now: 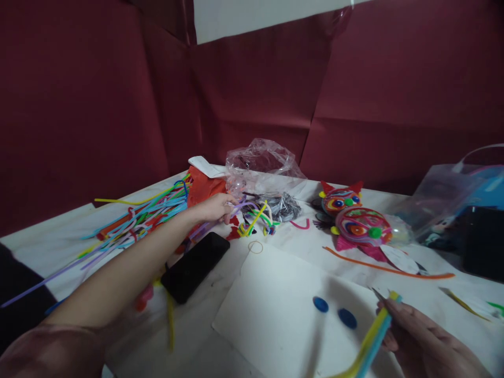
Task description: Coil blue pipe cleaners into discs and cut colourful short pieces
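Note:
My left hand (216, 208) reaches over the pile at the back, fingers closed around what looks like a purple pipe cleaner (201, 230) showing on both sides of it. Just right of those fingers lies a tangle of short pipe cleaner pieces (254, 218), yellow, green and white. At the lower right, my right hand (427, 336) is closed on yellow and blue pipe cleaners (374, 336) that hang down to the left. A thin pointed metal tip (378, 295) sticks out beside its fingers; the rest of that tool is hidden. Two blue discs (347, 318) rest on a white sheet (271, 310).
A black phone (196, 266) lies below my left forearm, with many loose pipe cleaners (137, 223) beyond it. Clear plastic bags (263, 163) stand at the back. Two decorated round faces (364, 227) and an orange pipe cleaner (386, 266) are on the right.

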The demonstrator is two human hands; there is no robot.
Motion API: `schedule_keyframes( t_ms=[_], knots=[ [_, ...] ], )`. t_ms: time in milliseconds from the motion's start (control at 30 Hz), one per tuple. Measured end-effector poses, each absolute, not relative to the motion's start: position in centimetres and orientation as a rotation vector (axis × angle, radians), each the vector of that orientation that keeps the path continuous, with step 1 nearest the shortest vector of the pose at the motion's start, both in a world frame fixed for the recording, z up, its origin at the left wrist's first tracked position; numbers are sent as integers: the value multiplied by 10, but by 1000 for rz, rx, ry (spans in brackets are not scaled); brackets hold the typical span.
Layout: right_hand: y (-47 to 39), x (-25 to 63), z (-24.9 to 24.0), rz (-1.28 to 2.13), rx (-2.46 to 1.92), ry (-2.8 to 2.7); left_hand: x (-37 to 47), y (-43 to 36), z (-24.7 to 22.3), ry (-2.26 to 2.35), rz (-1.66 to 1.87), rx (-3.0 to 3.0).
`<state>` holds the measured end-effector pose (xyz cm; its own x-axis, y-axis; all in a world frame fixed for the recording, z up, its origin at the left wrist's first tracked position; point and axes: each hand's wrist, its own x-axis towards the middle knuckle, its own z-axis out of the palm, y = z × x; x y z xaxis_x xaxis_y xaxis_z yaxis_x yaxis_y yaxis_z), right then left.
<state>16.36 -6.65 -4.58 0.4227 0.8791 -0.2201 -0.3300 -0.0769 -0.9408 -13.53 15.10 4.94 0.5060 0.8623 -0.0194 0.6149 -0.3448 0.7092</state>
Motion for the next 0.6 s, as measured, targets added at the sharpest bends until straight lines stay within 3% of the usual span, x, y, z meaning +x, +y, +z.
schedule_keyframes(
  t_ms=[367,600],
  knots=[
    [-69,162,-42,1106,-1251,-563,-147,142,86,603,918,1389],
    [-69,158,-38,1079,-1259,-572,-134,138,96,1082,1444,1810]
  ],
)
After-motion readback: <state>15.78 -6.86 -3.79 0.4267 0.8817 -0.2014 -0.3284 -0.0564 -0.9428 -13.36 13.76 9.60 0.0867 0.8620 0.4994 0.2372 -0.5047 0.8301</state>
